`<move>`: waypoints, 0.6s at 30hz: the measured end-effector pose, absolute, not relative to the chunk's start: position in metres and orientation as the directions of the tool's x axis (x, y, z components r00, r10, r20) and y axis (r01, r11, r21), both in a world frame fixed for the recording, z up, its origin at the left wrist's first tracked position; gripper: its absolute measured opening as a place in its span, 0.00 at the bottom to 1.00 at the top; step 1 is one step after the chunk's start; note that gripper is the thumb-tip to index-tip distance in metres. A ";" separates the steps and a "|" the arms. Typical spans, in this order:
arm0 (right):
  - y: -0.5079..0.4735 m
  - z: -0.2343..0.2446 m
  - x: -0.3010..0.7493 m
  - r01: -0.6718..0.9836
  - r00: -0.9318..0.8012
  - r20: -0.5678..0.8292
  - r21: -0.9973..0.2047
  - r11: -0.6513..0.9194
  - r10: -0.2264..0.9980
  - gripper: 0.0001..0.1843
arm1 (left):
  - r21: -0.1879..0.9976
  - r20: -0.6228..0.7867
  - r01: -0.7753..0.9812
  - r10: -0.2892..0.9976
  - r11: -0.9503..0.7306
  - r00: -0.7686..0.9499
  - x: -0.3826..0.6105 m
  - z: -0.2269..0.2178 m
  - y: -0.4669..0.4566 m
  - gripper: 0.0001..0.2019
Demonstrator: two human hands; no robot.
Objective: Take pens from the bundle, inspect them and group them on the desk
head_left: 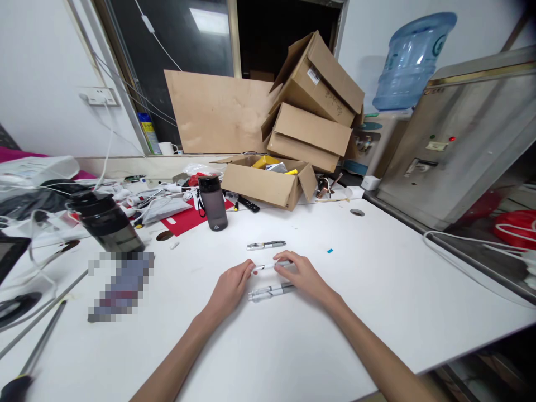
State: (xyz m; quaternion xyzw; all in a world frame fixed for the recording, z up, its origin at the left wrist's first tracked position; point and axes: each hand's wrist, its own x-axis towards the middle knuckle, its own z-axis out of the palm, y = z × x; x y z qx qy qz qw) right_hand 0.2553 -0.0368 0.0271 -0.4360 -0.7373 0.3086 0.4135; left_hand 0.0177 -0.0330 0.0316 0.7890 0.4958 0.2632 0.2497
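Both of my hands rest on the white table (pixel 377 290) and grip a thin white pen (pixel 268 266) between them. My left hand (pixel 229 289) pinches its left end, fingers curled. My right hand (pixel 300 274) closes over its right end. A second clear pen (pixel 268 291) lies on the table just below the held one, between my wrists. A third, grey pen (pixel 266 244) lies a little farther away, apart from both hands.
A dark bottle (pixel 213 202) and a larger dark jar (pixel 106 223) stand to the left among cables and clutter. Cardboard boxes (pixel 310 117) pile up at the back. A water dispenser (pixel 402 84) and a metal cabinet (pixel 469 134) stand on the right.
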 end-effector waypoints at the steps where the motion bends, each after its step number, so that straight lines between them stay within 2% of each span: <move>1: -0.037 0.028 0.255 0.391 -0.283 0.313 -0.825 0.407 0.906 0.10 | 0.655 0.170 0.650 0.914 -0.385 0.369 0.018 0.032 -0.033 0.20; 3: -0.038 0.029 0.255 0.385 -0.296 0.292 -0.835 0.394 0.909 0.13 | 0.656 0.174 0.648 0.913 -0.387 0.368 0.018 0.031 -0.033 0.20; 6: -0.036 0.029 0.256 0.352 -0.294 0.347 -0.827 0.438 0.891 0.07 | 0.661 0.178 0.641 0.911 -0.391 0.372 0.018 0.031 -0.034 0.19; 8: -0.036 0.029 0.256 0.336 -0.278 0.362 -0.831 0.443 0.890 0.09 | 0.666 0.183 0.634 0.910 -0.393 0.372 0.018 0.031 -0.034 0.19; 13: -0.037 0.030 0.255 0.307 -0.296 0.228 -0.897 0.318 0.928 0.13 | 0.663 0.186 0.637 0.911 -0.393 0.369 0.019 0.031 -0.033 0.20; 18: -0.036 0.031 0.255 0.287 -0.284 0.363 -0.851 0.440 0.888 0.07 | 0.678 0.195 0.620 0.910 -0.395 0.366 0.020 0.030 -0.033 0.20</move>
